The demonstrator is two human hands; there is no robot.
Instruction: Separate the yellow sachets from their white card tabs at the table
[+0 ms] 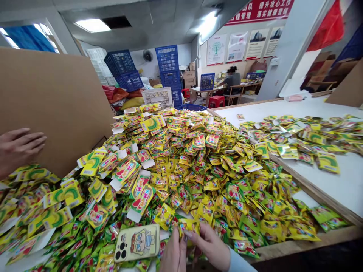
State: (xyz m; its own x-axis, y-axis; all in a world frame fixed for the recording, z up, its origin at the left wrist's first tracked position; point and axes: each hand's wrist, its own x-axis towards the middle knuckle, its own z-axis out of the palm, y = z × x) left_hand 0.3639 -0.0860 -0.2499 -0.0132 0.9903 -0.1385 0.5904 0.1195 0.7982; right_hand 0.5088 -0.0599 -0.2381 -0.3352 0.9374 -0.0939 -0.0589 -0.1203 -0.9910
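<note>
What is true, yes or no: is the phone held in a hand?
No, the phone lies on the packets, beside the person's left hand.

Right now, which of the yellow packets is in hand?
The yellow packet between the fingertips of the left hand and right hand, just right of the phone. The other yellow packets around it lie unheld in the heap.

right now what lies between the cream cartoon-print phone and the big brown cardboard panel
The head view shows a jumble there: small yellow boxes printed with green crescents, and glossy green packets.
</note>
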